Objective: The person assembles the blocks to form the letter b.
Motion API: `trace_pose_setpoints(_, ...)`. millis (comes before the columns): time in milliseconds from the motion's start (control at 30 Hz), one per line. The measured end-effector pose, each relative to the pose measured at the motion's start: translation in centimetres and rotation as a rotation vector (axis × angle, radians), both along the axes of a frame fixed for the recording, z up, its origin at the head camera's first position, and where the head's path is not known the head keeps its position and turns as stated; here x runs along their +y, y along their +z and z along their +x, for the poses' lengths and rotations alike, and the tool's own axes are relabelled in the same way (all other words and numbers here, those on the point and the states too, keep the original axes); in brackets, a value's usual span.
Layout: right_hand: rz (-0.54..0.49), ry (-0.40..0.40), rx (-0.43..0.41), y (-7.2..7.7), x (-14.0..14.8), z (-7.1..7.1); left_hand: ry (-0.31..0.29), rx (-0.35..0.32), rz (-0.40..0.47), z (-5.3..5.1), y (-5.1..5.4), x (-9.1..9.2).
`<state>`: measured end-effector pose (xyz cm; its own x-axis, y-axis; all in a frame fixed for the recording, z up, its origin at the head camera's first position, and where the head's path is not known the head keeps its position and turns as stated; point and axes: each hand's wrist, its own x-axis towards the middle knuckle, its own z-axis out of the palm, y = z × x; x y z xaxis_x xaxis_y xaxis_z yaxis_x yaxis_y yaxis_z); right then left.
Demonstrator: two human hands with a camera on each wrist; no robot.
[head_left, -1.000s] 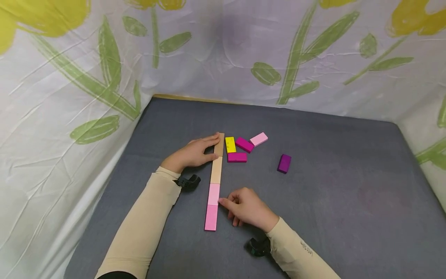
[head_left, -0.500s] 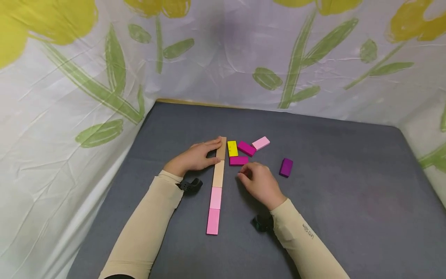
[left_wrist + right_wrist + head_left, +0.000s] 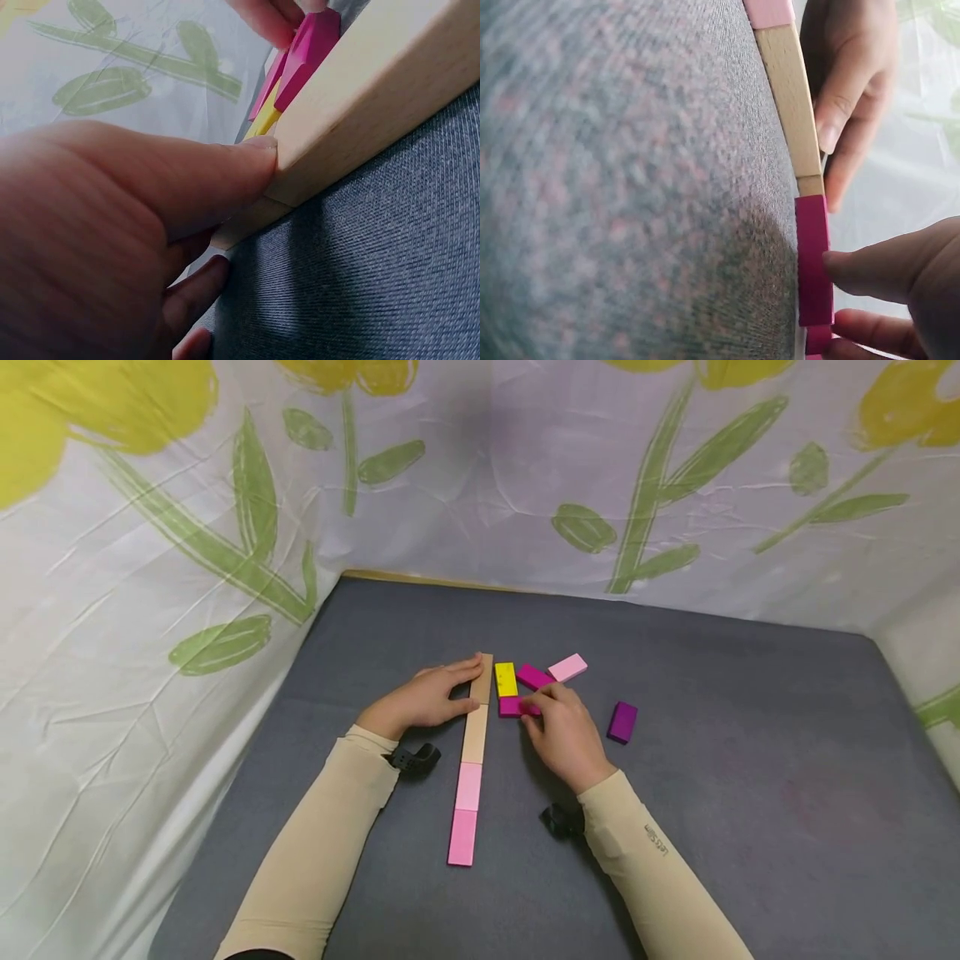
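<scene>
A straight row of end-to-end blocks runs away from me: a dark pink block [image 3: 462,838], a light pink block [image 3: 468,786], a pale wooden block [image 3: 475,734] and a tan wooden block [image 3: 483,679] at the far end. My left hand [image 3: 420,697] rests along the row's left side, its thumb and fingertips touching the tan block. To the right of the row, my right hand [image 3: 566,735] pinches a magenta block [image 3: 814,259], thumb on the near face and fingers beyond it. That block lies against the near end of a yellow block [image 3: 506,679].
Behind my right hand lie another magenta block [image 3: 533,676] and a pale pink block [image 3: 567,667]. Farther right is a purple block [image 3: 622,722]. A grey cloth covers the table [image 3: 750,777]; a flower-printed curtain [image 3: 495,485] hangs behind and at the sides.
My right hand has moved away from the light pink block, up to the near magenta block, and now grips it. My left hand stays at the tan block.
</scene>
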<state>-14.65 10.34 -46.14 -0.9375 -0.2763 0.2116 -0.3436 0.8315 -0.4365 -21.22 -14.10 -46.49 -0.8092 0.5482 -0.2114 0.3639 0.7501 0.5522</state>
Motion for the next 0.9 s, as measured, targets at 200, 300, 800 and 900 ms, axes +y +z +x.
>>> trace_pose_setpoints(200, 0.019, 0.039, 0.002, -0.2, 0.3, -0.1, 0.001, -0.006, -0.002, 0.0, 0.0, 0.1)
trace_pose_setpoints(300, 0.0, 0.057, -0.013, -0.2, 0.3, 0.0, 0.004, -0.013, -0.007, 0.0, 0.0, 0.1)
trace_pose_setpoints(800, 0.023, 0.09, -0.095, 0.3, 0.2, 1.1, 0.016, -0.022, -0.022, -0.1, 0.1, 0.1)
trace_pose_setpoints(900, 0.029, 0.099, -0.098, 0.4, 0.2, 1.6, 0.017, -0.024, -0.018, -0.1, 0.2, 0.1)
